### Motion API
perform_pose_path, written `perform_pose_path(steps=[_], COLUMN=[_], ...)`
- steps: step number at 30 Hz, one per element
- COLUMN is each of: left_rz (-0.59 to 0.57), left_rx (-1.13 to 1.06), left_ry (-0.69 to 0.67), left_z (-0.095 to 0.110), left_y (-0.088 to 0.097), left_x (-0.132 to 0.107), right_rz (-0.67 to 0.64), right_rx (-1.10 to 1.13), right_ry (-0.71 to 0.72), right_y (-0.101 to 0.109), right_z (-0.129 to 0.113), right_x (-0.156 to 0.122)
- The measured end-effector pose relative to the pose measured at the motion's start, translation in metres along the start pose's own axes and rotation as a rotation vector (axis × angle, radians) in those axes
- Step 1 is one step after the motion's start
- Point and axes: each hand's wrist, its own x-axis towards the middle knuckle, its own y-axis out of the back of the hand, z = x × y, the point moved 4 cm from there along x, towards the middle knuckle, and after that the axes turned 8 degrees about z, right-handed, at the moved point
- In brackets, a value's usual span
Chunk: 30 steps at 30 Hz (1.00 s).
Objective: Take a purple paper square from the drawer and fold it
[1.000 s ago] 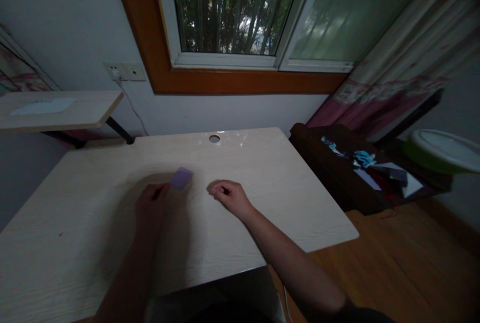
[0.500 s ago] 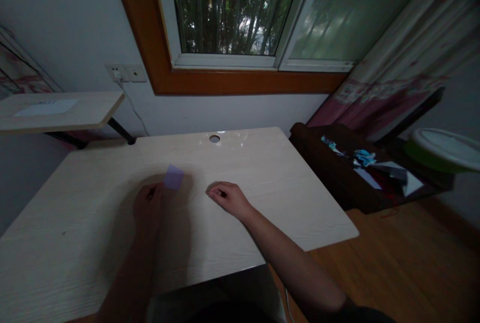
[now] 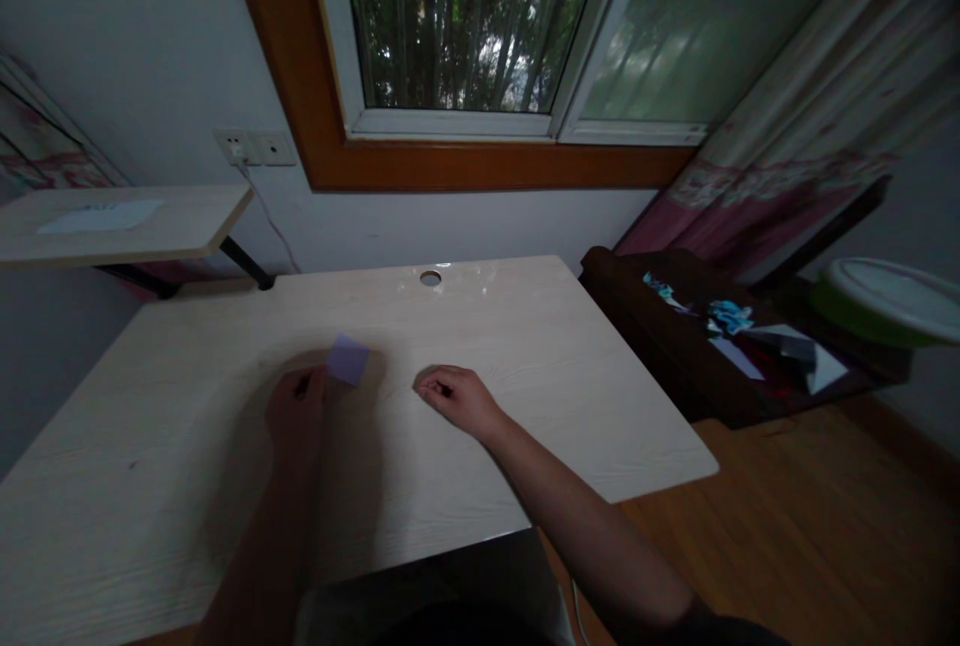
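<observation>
A small purple square of paper [image 3: 347, 359] is pinched at its left edge by my left hand [image 3: 295, 408], over the left half of the pale wooden desk [image 3: 480, 311]. The fingers of that hand are closed, and a dark shadow falls around it. To the right of the paper, my right hand [image 3: 457, 396] rests on the desk top. Its fingers are curled with the tips together, and nothing shows between them.
A raised shelf [image 3: 217, 211] with a white sheet [image 3: 101, 216] stands at the desk's left back. A cable hole [image 3: 430, 278] sits near the back edge. Right of the desk, a dark brown cabinet [image 3: 637, 326] bears crumpled blue scraps [image 3: 729, 316] and a green tub [image 3: 855, 316].
The purple paper has tilted slightly in my left hand and looks a little lighter. Both hands stay in nearly the same places; the view has shifted very slightly.
</observation>
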Motion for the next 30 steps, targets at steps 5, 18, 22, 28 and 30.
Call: perform_pose_path(steps=[5, 18, 22, 28, 30], left_rz=[-0.113, 0.038, -0.024, 0.03, 0.025], left_rx=[0.126, 0.655, 0.666, 0.492, 0.419], left_ry=[0.03, -0.11, -0.09, -0.116, -0.105], left_z=[0.002, -0.036, -0.045, -0.053, -0.054], left_y=[0.015, 0.077, 0.085, 0.117, 0.131], left_x=[0.009, 0.0, -0.002, -0.018, -0.032], right_rz=[-0.007, -0.012, 0.021, 0.044, 0.048], right_rx=[-0.008, -0.071, -0.083, 0.074, 0.178], right_ry=[0.016, 0.052, 0.042, -0.14, -0.272], right_y=[-0.001, -0.005, -0.003, 0.014, 0.025], right_z=[0.0, 0.001, -0.005, -0.023, -0.03], right_x=[0.0, -0.005, -0.012, -0.049, -0.07])
